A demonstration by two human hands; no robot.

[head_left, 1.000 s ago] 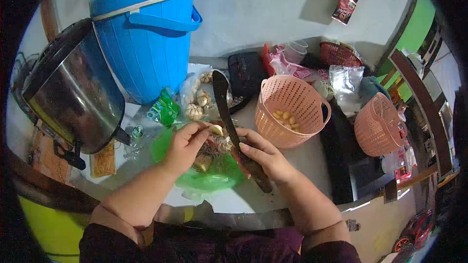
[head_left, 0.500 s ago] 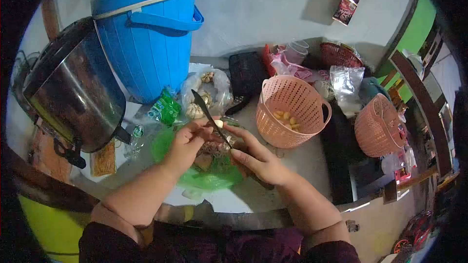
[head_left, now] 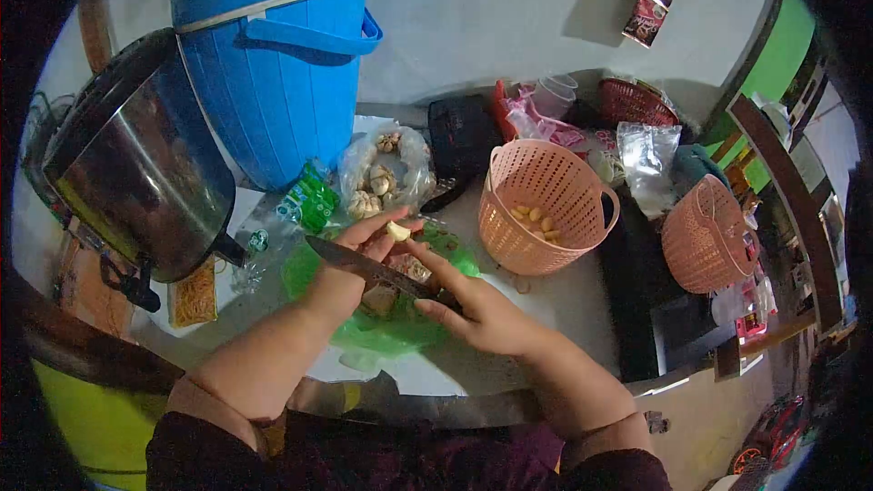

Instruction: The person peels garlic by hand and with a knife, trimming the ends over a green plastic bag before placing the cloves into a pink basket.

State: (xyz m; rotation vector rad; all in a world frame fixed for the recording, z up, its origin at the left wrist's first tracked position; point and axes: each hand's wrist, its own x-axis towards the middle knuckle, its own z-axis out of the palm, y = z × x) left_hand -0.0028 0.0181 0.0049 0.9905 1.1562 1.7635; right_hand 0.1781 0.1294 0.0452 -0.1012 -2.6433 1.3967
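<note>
A pale peeled garlic clove sits at the fingertips of my left hand, which is closed on it. My right hand grips a knife whose dark blade points left, across the front of my left hand. The right index finger reaches up close to the clove. Below both hands, a green plastic bag lies spread out with garlic skins on it. Beyond them is a clear bag of garlic bulbs. To the right, a pink basket has several peeled cloves at its bottom.
A tall blue lidded bucket and a dark metal pot stand at the left. Rubber bands lie below the pot. A second pink basket is at the right, and a black bag rests by the wall.
The knife has swung from steeply upright to a flatter angle, its tip now further left and lower. The clove has shifted slightly left, and the right index finger has moved up beside it.
</note>
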